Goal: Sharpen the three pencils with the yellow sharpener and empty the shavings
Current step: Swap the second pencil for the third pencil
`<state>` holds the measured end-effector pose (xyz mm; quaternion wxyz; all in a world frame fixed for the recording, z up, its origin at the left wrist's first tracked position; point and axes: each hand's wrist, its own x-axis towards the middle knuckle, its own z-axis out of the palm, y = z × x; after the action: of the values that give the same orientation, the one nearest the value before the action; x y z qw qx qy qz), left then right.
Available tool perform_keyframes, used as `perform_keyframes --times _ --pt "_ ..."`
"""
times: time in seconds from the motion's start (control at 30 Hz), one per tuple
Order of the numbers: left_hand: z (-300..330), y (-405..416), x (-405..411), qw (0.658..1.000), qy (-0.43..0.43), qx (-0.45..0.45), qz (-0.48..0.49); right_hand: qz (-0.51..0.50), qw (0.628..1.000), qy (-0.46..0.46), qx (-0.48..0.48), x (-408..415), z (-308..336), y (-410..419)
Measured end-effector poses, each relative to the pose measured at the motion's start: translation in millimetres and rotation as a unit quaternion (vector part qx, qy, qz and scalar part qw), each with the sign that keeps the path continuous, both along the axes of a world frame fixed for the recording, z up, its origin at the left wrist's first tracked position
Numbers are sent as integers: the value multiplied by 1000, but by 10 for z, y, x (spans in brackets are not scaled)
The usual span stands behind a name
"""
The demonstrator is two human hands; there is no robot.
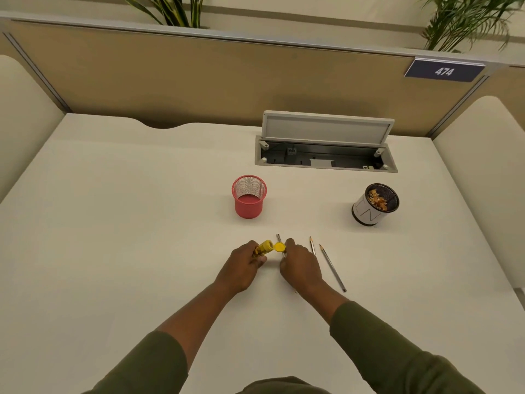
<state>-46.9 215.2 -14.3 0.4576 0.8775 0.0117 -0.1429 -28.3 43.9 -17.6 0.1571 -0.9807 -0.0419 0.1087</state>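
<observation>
My left hand [244, 265] is closed around the yellow sharpener [262, 248], whose round yellow lid [279, 247] hangs open toward the right. My right hand [301, 265] sits just right of it, fingers pinching at the lid and covering most of a grey pencil [278, 239] that lies on the desk; only the pencil's far end shows. Two more grey pencils lie to the right with sharpened tips pointing away: one [312, 245] partly under my right hand, the other [332, 267] fully in view.
A pink mesh cup [249, 207] stands behind my hands. A black-and-white mesh cup [369, 214] holding pencil shavings stands at the right. An open cable hatch [326, 163] is set into the white desk [127, 223] near the tan partition.
</observation>
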Motion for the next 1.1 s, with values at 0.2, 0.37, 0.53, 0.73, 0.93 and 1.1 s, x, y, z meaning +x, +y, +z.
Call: perform_keyframes --times 0.2,0.37,0.53,0.73,0.93,1.1 --pt "53 -2 -1 1000 -2 8 18 -3 995 33 99 16 104 -125" --pt "105 -33 -28 999 -13 18 31 -52 966 55 246 -48 327 -405" --pt "163 -97 -57 999 -15 33 34 -63 943 49 322 -161 539 -720" --pt "277 -249 -67 997 -30 74 -19 -5 970 -77 229 -217 703 -999" --pt "400 -441 -63 993 -50 97 -52 64 984 -121 116 -219 809 -1127" --pt "450 -535 -61 989 -61 119 -67 146 976 -164 5 -208 856 -1227"
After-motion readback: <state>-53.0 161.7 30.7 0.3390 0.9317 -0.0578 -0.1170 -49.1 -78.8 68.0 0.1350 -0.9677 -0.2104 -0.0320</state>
